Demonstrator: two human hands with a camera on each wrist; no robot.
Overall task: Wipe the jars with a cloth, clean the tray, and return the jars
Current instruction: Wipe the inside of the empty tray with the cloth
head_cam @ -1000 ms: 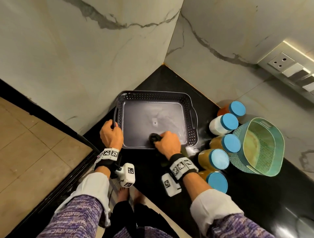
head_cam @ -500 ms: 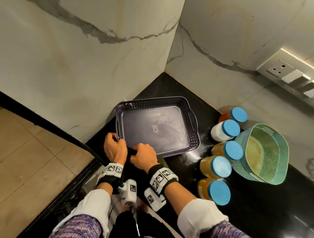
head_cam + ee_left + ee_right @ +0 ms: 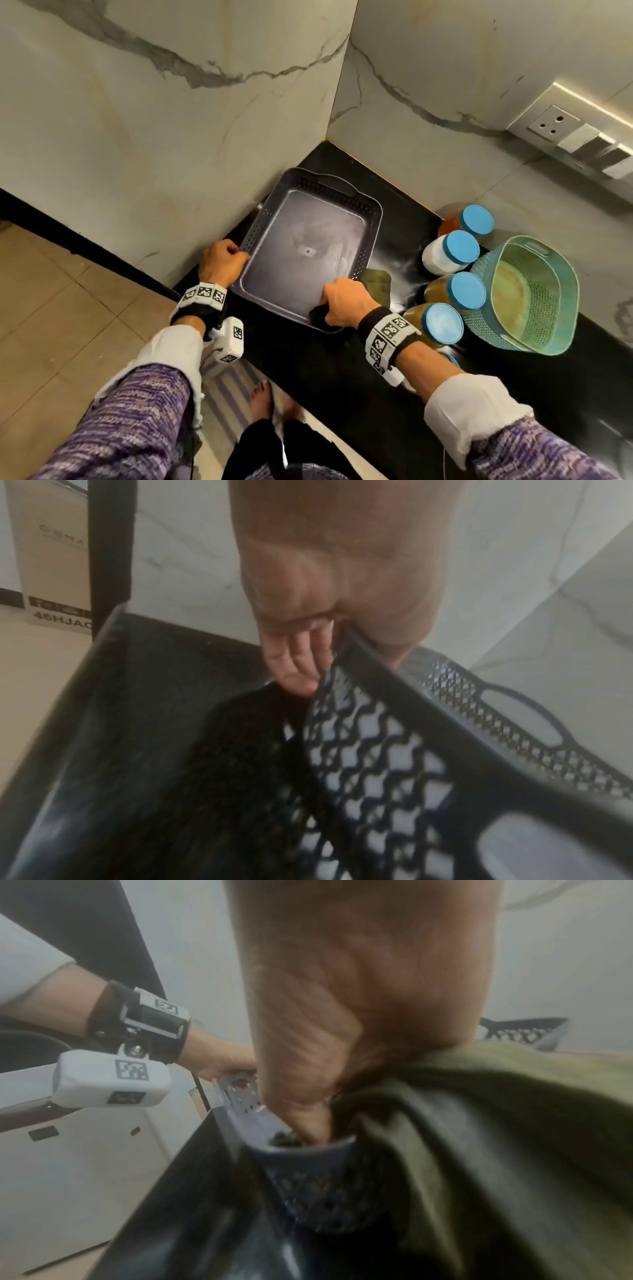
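Note:
A dark grey perforated tray (image 3: 368, 209) sits askew on the black counter (image 3: 342, 370) in the wall corner, with nothing in it. My left hand (image 3: 224, 262) grips its left rim; in the left wrist view the fingers (image 3: 294, 669) curl under the tray's rim (image 3: 411, 693). My right hand (image 3: 342, 301) holds an olive-green cloth (image 3: 376, 279) bunched at the tray's near right corner. The right wrist view shows the cloth (image 3: 514, 1110) draped over that tray corner (image 3: 308, 1153). Several jars with blue lids (image 3: 459, 248) stand in a row right of the tray.
A teal perforated basket (image 3: 548, 274) stands right of the jars. Marble walls close in behind and left of the tray. A wall socket (image 3: 551, 125) sits at the upper right. The counter's front edge runs just below my hands, with tiled floor (image 3: 51, 308) to the left.
My right hand has slid the cloth from beside the left hand to the tray's near right corner. The tray now lies turned at an angle. The left hand has stayed on the rim.

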